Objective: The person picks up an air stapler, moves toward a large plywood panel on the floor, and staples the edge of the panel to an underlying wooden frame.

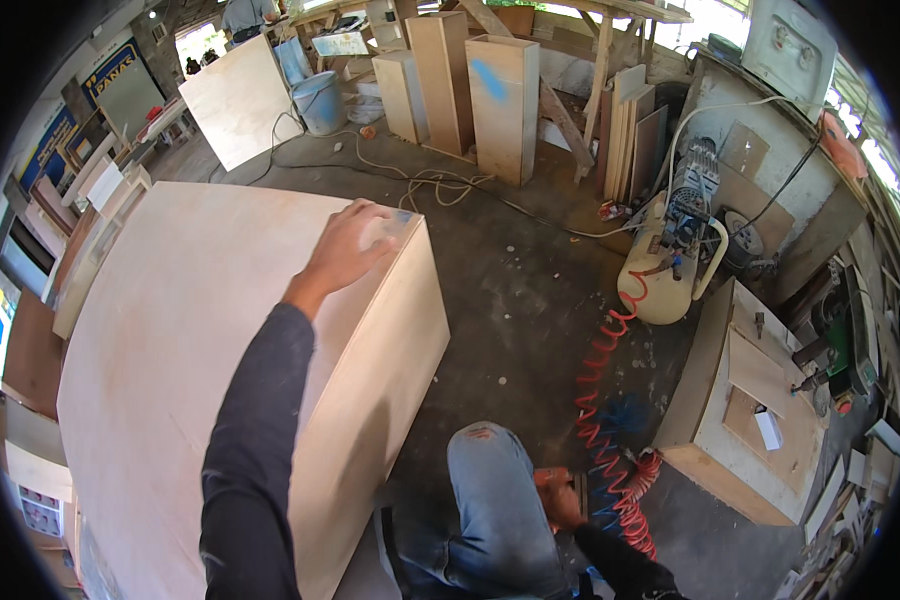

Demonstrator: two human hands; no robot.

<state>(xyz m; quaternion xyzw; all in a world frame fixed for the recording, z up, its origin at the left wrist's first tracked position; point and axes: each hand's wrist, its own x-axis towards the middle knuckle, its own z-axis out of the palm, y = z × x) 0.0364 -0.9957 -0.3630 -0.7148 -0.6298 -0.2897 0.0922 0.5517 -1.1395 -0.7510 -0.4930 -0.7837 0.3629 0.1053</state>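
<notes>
Press your half-open left hand evenly on the plywood box; your right hand looks curled; whether either holds anything is unclear

I'm seeing room over the floor beside the pale wooden box; rightward, the red coiled hose is obstructing passage.

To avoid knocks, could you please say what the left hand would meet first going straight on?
Beyond the large wooden piece, the left hand would probably meet the upright wooden boxes, though depth is unclear.
</notes>
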